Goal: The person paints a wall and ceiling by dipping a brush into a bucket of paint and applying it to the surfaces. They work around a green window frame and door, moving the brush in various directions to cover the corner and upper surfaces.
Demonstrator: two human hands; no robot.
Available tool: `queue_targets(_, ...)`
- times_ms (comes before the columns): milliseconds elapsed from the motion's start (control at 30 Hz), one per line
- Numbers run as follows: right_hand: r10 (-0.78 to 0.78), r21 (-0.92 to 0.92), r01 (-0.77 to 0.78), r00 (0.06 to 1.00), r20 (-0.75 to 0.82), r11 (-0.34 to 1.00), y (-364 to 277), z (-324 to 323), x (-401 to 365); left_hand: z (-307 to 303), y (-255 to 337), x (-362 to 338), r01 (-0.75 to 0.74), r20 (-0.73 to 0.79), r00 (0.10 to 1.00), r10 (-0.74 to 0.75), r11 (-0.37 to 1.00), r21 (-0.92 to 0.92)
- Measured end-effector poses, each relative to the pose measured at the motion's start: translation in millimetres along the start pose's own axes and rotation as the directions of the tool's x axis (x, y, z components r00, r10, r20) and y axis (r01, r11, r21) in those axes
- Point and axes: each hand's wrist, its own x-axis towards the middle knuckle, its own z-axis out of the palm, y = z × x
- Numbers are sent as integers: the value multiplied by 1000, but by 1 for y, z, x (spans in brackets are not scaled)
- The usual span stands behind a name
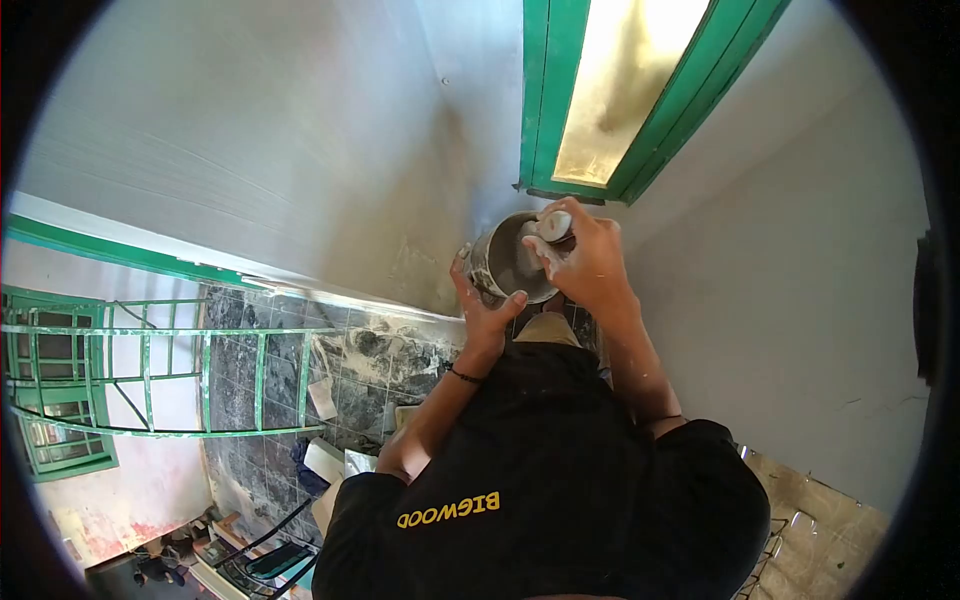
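A round grey bucket (484, 262) stands in front of my body, smeared with plaster-like paste on its wall. My left hand (487, 318) is closed on its near left side, thumb at the rim and fingers round the outside. Over the opening, my right hand (592, 258) grips a tool with a pale rounded handle (554, 226). Its lower part reaches down into the bucket; the kind of tool cannot be made out. Greyish-white material (512, 277) shows inside the bucket. Both hands carry white smears.
A smooth grey wall (300, 150) runs along the left, another wall (770, 280) on the right. A green-framed door or window (548, 110) is ahead. Lower left, a green metal ladder-like frame (205, 385) stands over dark, dusty floor tiles (235, 350).
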Motion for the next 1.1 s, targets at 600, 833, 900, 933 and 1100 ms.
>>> queue_targets(600, 32, -26, -33, 999, -43, 999, 25, 2, -30, 11, -1, -24, 22, -58, 998, -17, 996, 82)
queue_targets(833, 53, 85, -39, 985, -164, 996, 29, -14, -30, 10, -10, -17, 51, -114, 993, -34, 987, 155)
queue_targets(900, 53, 66, -44, 989, -139, 997, 33, -17, -30, 15, -9, -14, 68, -130, 990, -47, 985, 161)
queue_targets(933, 15, 16, -13, 988, -155, 1000, 37, -16, -30, 19, -8, -12, 75, -137, 989, -54, 986, 150)
queue_targets(1100, -67, -126, 42, 978, -197, 991, 60, -6, -22, 39, -13, 0, 79, -181, 983, -43, 977, 196)
